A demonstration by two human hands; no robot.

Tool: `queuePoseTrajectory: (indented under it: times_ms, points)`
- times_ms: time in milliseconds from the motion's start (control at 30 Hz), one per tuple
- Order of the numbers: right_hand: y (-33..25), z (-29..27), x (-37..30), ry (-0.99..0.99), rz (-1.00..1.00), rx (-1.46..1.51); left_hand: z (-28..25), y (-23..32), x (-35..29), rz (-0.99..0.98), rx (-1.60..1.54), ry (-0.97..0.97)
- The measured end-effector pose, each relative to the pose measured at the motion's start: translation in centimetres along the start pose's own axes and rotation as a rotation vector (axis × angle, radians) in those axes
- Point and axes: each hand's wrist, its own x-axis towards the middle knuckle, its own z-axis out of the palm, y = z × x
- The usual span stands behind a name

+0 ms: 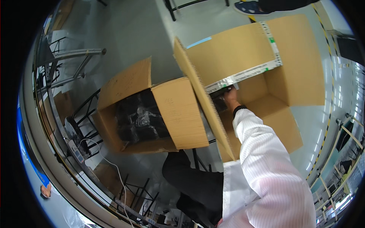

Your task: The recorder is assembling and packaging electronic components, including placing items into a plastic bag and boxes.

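Observation:
My right hand (230, 99) reaches down into an open cardboard box (228, 57) on the right, in a white striped sleeve with a dark cuff. Its fingers are curled at a dark edge just under the taped flap; what they grip is mostly hidden. Beside the hand, a dark, shiny item (219, 103) shows inside the box, partly covered by the near-left flap. Left of it stands a second open cardboard box (180, 114) holding black items wrapped in clear film (142, 116). My left hand is out of view.
Black-framed stools (89, 129) and a metal frame (76, 53) stand at the left. A white cable (118, 171) hangs by the bench edge. Another person's hand (46, 190) shows at the lower left, and another person's shoe (251, 7) at the top.

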Motion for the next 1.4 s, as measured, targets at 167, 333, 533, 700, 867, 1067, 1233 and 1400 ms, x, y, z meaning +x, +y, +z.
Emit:
queuePoseTrajectory:
  times_ms: [167, 333, 533, 700, 867, 1067, 1233, 1400]
  points:
    - [5.2, 3.0, 3.1, -0.109, -0.48, -0.105, 1.2, -2.9, -1.7, -0.132, -0.39, 0.089]
    - [6.7, 1.8, 2.6, -0.175, -0.282, -0.204, 3.0, -3.4, -3.0, -0.105, -0.279, 0.216]
    - [7.8, -3.3, 1.9, -0.124, 0.111, 0.023, 1.2, -2.1, -2.0, -0.113, -0.306, 0.23]
    - [5.1, -7.0, 0.5, -0.146, 0.35, 0.292, -0.7, -0.4, -1.4, -0.137, -0.299, 0.133]
    - [2.9, -11.6, 0.8, -0.36, 0.376, 0.48, -5.5, 0.8, 1.8, -0.163, -0.159, -0.167]
    - [-4.3, -19.8, -9.4, -0.286, -0.16, 0.115, 0.9, -8.4, -0.7, 0.287, -0.074, -0.213]
    - [-6.6, -29.2, -19.4, -0.908, -0.207, -0.646, -5.6, -7.3, -3.6, -0.037, 0.033, -0.309]
    - [3.1, -36.4, -23.6, -1.327, -0.536, -1.198, -17.8, -7.3, -4.3, -0.068, 0.445, -0.278]
